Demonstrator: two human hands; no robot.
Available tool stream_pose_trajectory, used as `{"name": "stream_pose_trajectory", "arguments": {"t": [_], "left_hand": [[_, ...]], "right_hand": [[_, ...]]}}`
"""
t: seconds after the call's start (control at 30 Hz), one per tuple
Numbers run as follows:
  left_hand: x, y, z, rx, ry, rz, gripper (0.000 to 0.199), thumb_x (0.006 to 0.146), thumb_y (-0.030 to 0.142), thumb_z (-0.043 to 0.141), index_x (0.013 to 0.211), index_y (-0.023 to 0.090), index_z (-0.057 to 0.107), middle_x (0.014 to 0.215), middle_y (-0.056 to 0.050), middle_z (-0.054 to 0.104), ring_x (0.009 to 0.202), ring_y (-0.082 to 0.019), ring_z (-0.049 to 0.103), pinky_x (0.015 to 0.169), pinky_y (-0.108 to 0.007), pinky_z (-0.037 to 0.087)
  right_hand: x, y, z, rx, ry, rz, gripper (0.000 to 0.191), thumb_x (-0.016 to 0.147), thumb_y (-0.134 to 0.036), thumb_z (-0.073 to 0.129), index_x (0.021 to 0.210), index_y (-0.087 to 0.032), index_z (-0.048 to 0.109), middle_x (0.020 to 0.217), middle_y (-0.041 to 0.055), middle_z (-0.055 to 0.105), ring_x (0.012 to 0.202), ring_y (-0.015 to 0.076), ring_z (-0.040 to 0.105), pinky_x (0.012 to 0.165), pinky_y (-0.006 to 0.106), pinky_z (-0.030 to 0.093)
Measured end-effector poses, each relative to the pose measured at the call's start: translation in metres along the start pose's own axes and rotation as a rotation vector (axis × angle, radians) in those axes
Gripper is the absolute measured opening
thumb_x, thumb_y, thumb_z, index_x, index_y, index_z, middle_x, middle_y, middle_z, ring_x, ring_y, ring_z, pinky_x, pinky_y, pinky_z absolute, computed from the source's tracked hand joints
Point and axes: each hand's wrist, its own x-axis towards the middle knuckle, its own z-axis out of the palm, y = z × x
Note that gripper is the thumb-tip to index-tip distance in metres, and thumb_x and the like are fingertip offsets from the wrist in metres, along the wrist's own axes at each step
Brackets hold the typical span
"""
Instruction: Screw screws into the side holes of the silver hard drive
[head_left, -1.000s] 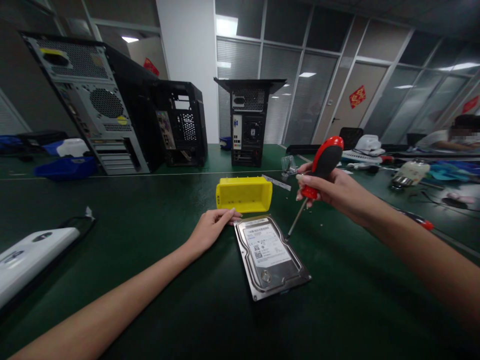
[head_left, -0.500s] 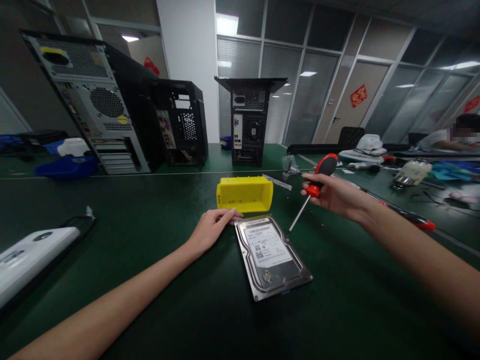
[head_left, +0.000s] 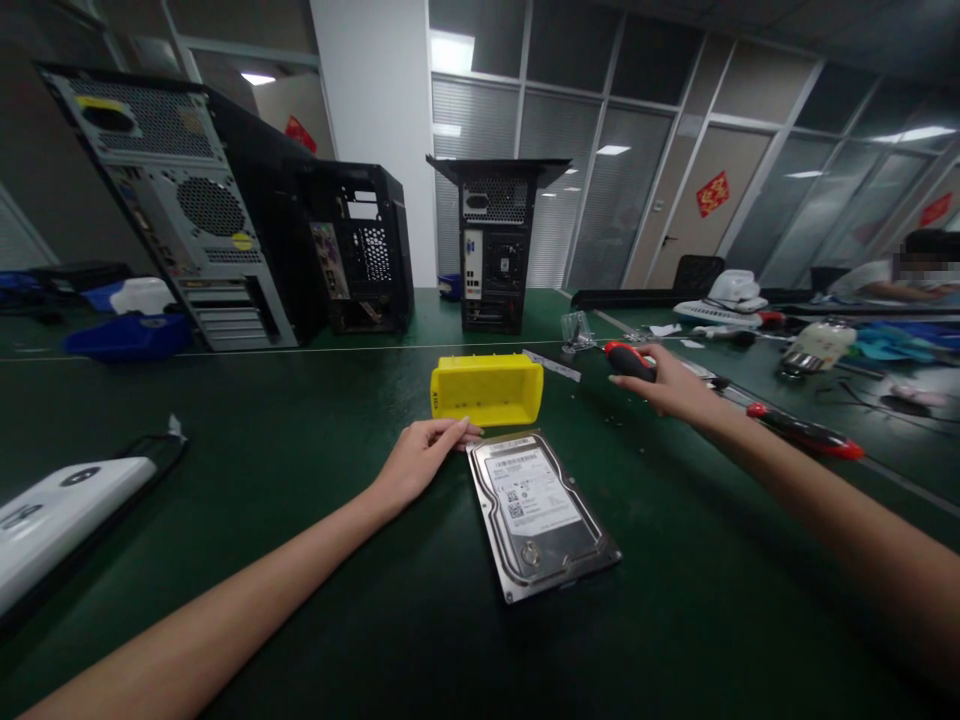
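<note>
A silver hard drive (head_left: 534, 515) with a white label lies flat on the green table. My left hand (head_left: 424, 455) rests at its far left corner, fingers stretched out and their tips at the drive's edge. Just beyond is a yellow bin (head_left: 487, 392), its open side towards me, with a few small dark bits inside. My right hand (head_left: 667, 382) grips a red and black screwdriver (head_left: 630, 361) low over the table, right of the bin. The handle's end points left, and I cannot make out the shaft. Tiny screws (head_left: 613, 421) lie scattered near this hand.
A second red and black tool (head_left: 806, 432) lies right of my right hand. Computer cases (head_left: 495, 250) stand along the back. A clear plastic piece (head_left: 576, 332) and a metal strip (head_left: 553, 366) lie behind the bin. At the left is a white device (head_left: 67, 510). A person (head_left: 874, 280) sits far right.
My right hand has moved away from the drive and tipped the screwdriver from shaft-down to nearly level, lower over the table. My left hand and the drive stay put.
</note>
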Motion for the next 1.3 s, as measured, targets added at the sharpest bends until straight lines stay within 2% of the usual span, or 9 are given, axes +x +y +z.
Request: {"name": "stream_pose_trajectory", "arguments": {"t": [0.13, 0.2, 0.3, 0.4, 0.7, 1.0, 1.13, 1.3], "left_hand": [[0.000, -0.001, 0.000, 0.002, -0.004, 0.000, 0.034, 0.090, 0.041, 0.046, 0.097, 0.017, 0.069, 0.096, -0.006, 0.070, 0.086, -0.020, 0.064, 0.078, -0.029, 0.047], [0.001, -0.002, 0.000, 0.005, -0.005, -0.001, 0.035, 0.090, 0.041, 0.046, 0.098, 0.016, 0.069, 0.096, -0.006, 0.070, 0.086, -0.021, 0.064, 0.077, -0.029, 0.047], [0.002, -0.006, 0.000, 0.008, -0.006, 0.000, 0.036, 0.090, 0.042, 0.046, 0.099, 0.016, 0.068, 0.095, -0.006, 0.070, 0.086, -0.021, 0.064, 0.078, -0.030, 0.047], [0.003, -0.007, 0.000, 0.007, -0.006, 0.006, 0.036, 0.090, 0.042, 0.045, 0.098, 0.016, 0.069, 0.095, -0.006, 0.070, 0.085, -0.021, 0.063, 0.080, -0.031, 0.046], [0.002, -0.006, -0.001, -0.002, -0.010, 0.010, 0.036, 0.090, 0.041, 0.046, 0.100, 0.015, 0.068, 0.096, -0.006, 0.070, 0.086, -0.021, 0.063, 0.080, -0.031, 0.046], [0.001, -0.004, 0.000, -0.011, -0.003, 0.003, 0.034, 0.090, 0.040, 0.046, 0.099, 0.016, 0.069, 0.095, -0.006, 0.070, 0.085, -0.021, 0.063, 0.077, -0.029, 0.046], [0.002, -0.005, -0.001, -0.016, -0.006, 0.002, 0.034, 0.090, 0.040, 0.046, 0.099, 0.016, 0.068, 0.096, -0.006, 0.070, 0.085, -0.020, 0.063, 0.077, -0.029, 0.046], [0.001, -0.004, 0.000, -0.020, -0.007, -0.003, 0.035, 0.090, 0.041, 0.046, 0.099, 0.015, 0.068, 0.095, -0.006, 0.070, 0.085, -0.020, 0.064, 0.077, -0.029, 0.046]], "right_hand": [[0.008, 0.028, 0.002, -0.228, -0.045, 0.024, 0.067, 0.070, -0.045, 0.066, 0.125, -0.016, 0.040, 0.077, 0.0047, 0.058, 0.043, 0.0095, 0.048, 0.048, 0.028, 0.043], [0.012, 0.041, 0.004, -0.323, -0.066, 0.050, 0.059, 0.078, -0.044, 0.059, 0.126, -0.015, 0.040, 0.089, 0.0075, 0.058, 0.056, 0.0101, 0.054, 0.056, 0.029, 0.048], [0.017, 0.057, 0.008, -0.446, -0.077, 0.090, 0.041, 0.087, -0.038, 0.049, 0.120, -0.013, 0.046, 0.104, 0.0084, 0.055, 0.084, 0.0132, 0.057, 0.074, 0.032, 0.050], [0.021, 0.067, 0.011, -0.536, -0.075, 0.105, 0.036, 0.088, -0.035, 0.048, 0.117, -0.012, 0.049, 0.111, 0.0089, 0.054, 0.096, 0.0159, 0.055, 0.082, 0.036, 0.049], [0.022, 0.076, 0.010, -0.694, -0.073, 0.065, 0.037, 0.088, -0.035, 0.048, 0.117, -0.012, 0.049, 0.112, 0.0092, 0.053, 0.098, 0.0163, 0.055, 0.083, 0.037, 0.048], [0.020, 0.069, 0.006, -0.782, -0.046, -0.176, 0.039, 0.088, -0.035, 0.048, 0.120, -0.014, 0.048, 0.118, 0.0101, 0.050, 0.102, 0.0179, 0.053, 0.086, 0.039, 0.047], [0.020, 0.060, 0.000, -0.818, -0.125, -0.319, 0.034, 0.086, -0.036, 0.051, 0.111, -0.013, 0.053, 0.117, 0.0094, 0.050, 0.107, 0.0187, 0.050, 0.091, 0.040, 0.043], [0.015, 0.048, -0.001, -0.852, -0.281, -0.371, 0.030, 0.088, -0.036, 0.049, 0.103, -0.012, 0.056, 0.103, 0.0072, 0.056, 0.093, 0.0140, 0.055, 0.083, 0.034, 0.047]]}}
